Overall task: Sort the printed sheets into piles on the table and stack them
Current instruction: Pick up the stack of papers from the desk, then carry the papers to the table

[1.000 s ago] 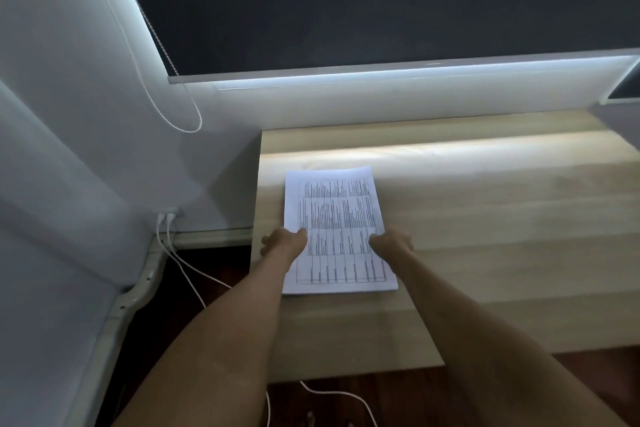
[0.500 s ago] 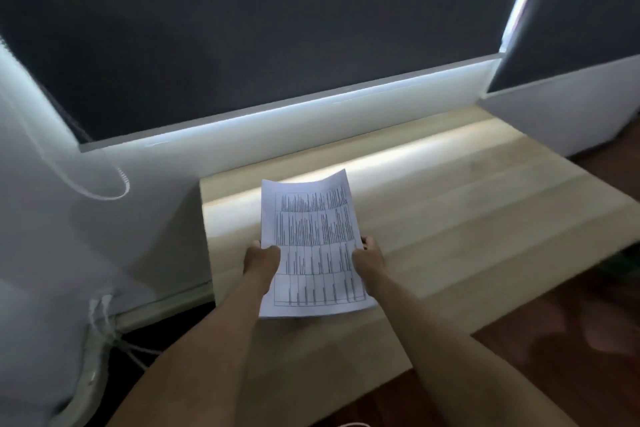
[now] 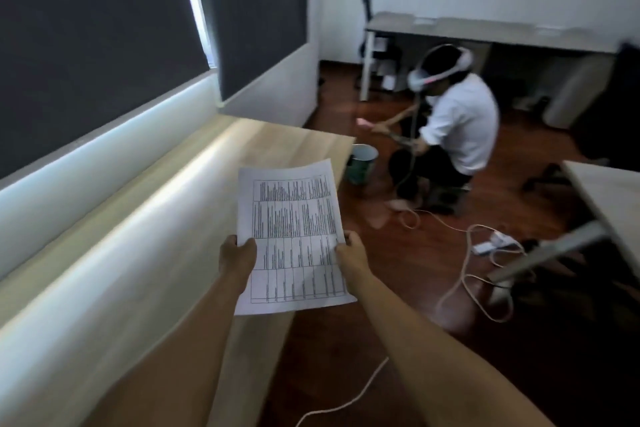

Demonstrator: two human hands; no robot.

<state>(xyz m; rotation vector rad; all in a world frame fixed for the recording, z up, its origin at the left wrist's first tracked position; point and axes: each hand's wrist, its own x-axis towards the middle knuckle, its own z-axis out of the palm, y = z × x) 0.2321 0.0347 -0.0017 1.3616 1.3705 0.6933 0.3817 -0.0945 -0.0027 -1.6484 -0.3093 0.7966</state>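
Observation:
The stack of printed sheets (image 3: 292, 236), white with a dense table of text, is held up in the air over the right edge of the pale wooden table (image 3: 149, 236). My left hand (image 3: 239, 255) grips its left edge and my right hand (image 3: 349, 253) grips its right edge, thumbs on top. The far end of the sheets curls slightly upward. The sheets do not touch the table.
A person in a white shirt (image 3: 453, 125) crouches on the dark wooden floor beyond the table, beside a small bucket (image 3: 363, 163). White cables (image 3: 464, 274) and a power strip (image 3: 491, 243) lie on the floor. Another desk (image 3: 485, 31) stands at the back wall, and a table corner (image 3: 613, 191) at right.
The sheets went from lying on the table to being lifted in both hands. My view has swung far to the right, bringing the room and the crouching person into sight.

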